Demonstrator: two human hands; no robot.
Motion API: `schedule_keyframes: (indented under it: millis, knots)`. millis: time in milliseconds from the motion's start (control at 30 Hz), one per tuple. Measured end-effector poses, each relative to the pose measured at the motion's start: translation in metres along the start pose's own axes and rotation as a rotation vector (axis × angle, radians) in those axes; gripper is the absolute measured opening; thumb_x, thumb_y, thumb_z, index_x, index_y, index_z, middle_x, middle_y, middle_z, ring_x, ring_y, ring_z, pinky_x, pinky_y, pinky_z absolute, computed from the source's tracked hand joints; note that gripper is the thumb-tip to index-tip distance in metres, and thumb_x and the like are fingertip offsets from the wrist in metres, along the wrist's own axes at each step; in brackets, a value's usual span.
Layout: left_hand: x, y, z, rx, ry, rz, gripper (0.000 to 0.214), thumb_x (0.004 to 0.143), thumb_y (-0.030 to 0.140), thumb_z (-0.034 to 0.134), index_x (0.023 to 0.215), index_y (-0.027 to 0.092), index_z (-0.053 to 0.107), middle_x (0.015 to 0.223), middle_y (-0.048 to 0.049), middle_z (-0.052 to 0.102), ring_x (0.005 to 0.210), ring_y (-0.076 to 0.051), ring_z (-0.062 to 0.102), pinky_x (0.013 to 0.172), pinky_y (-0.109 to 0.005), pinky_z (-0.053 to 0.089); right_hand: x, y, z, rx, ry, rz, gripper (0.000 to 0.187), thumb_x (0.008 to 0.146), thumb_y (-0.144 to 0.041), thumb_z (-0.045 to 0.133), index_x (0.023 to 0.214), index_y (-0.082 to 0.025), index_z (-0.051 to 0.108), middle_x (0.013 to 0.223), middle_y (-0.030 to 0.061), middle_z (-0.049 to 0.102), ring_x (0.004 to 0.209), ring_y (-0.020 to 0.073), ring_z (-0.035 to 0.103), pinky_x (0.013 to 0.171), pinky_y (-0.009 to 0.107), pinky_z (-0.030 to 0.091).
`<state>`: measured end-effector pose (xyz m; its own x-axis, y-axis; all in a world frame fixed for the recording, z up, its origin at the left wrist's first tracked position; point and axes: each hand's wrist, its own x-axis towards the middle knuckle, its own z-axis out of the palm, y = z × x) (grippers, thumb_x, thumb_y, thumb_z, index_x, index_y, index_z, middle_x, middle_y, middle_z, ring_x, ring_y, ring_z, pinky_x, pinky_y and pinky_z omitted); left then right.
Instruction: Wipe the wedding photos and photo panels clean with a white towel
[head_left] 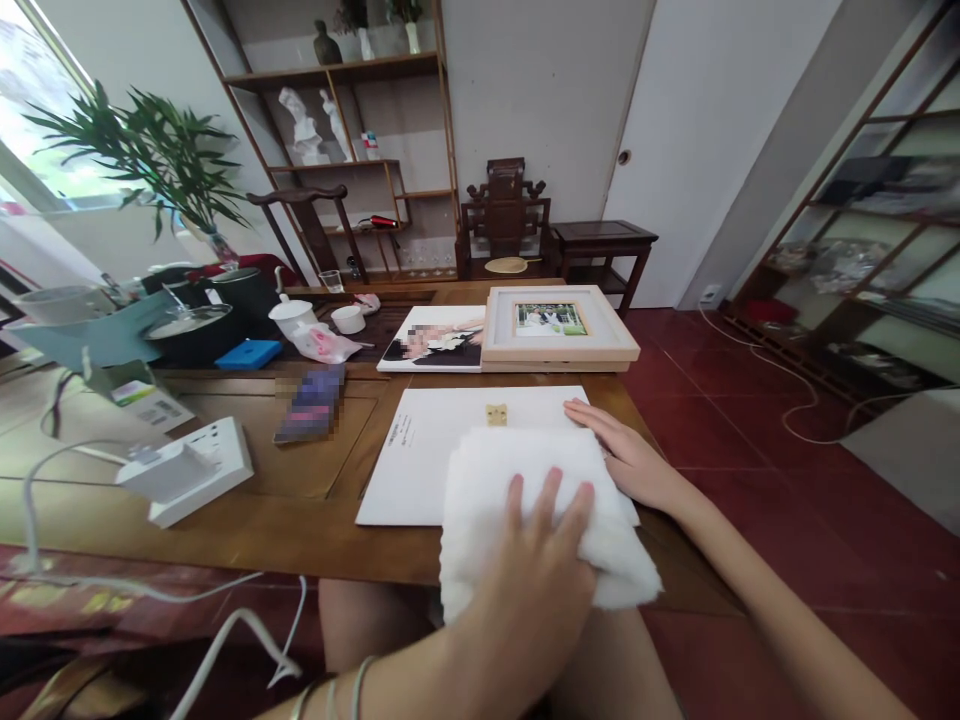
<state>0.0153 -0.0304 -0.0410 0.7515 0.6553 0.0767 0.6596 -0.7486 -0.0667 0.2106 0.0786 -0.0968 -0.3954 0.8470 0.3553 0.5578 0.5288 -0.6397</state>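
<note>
A white board (424,455) lies flat on the wooden table, with small print near its left edge and a small gold-coloured metal hanger plate (496,414) near its far edge. A folded white towel (480,480) covers the board's near right part and hangs over the table's front edge. My left hand (536,560) lies on top of the towel, fingers spread and pressed down, thumb hidden. At the board's right edge my right hand (626,450) rests with its fingers stretched out together, partly behind the towel.
Behind the board are a photo print (435,340) and a framed picture (559,320) on light wood frames. To the left are a white power strip (199,470), a dark phone-like item (311,402), a blue box (249,354) and a white teapot (294,315). Cables hang at the front left.
</note>
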Motion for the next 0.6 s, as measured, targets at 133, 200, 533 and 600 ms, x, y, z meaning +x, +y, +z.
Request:
schedule_keyframes:
  millis: [133, 200, 533, 600]
  knots:
    - [0.019, -0.029, -0.006, 0.004, -0.060, -0.071, 0.027, 0.089, 0.025, 0.045, 0.106, 0.019, 0.067, 0.148, -0.0090, 0.032, 0.135, -0.036, 0.027, 0.104, -0.062, 0.030, 0.004, -0.001, -0.002, 0.075, -0.016, 0.098, 0.046, 0.085, -0.022, 0.044, 0.130, -0.023, 0.052, 0.143, 0.0069, 0.044, 0.135, 0.0239, 0.034, 0.113, 0.047, 0.024]
    - [0.034, -0.044, -0.006, 0.015, -0.090, -0.124, 0.029, 0.089, 0.026, 0.048, 0.111, 0.017, 0.064, 0.148, -0.0094, 0.033, 0.135, -0.035, 0.027, 0.104, -0.061, 0.030, 0.007, -0.001, -0.002, 0.133, -0.020, 0.185, 0.046, 0.084, -0.024, 0.046, 0.129, -0.021, 0.053, 0.144, 0.0073, 0.043, 0.136, 0.0245, 0.031, 0.113, 0.048, 0.022]
    - [0.065, -0.037, 0.005, 0.056, -0.076, -0.138, 0.027, 0.089, 0.023, 0.047, 0.107, 0.018, 0.067, 0.149, -0.0106, 0.029, 0.135, -0.040, 0.025, 0.102, -0.066, 0.025, 0.004, -0.009, 0.001, 0.409, 0.180, 0.337, 0.047, 0.089, -0.044, 0.044, 0.131, -0.024, 0.051, 0.144, 0.0033, 0.043, 0.135, 0.0224, 0.035, 0.114, 0.043, 0.022]
    - [0.054, -0.021, 0.004, 0.021, -0.060, -0.039, 0.027, 0.089, 0.023, 0.046, 0.102, 0.019, 0.069, 0.149, -0.0097, 0.029, 0.135, -0.040, 0.025, 0.102, -0.066, 0.025, 0.004, -0.011, 0.000, 0.487, 0.197, 0.355, 0.047, 0.090, -0.047, 0.042, 0.132, -0.028, 0.050, 0.143, 0.0012, 0.045, 0.134, 0.0229, 0.037, 0.112, 0.044, 0.026]
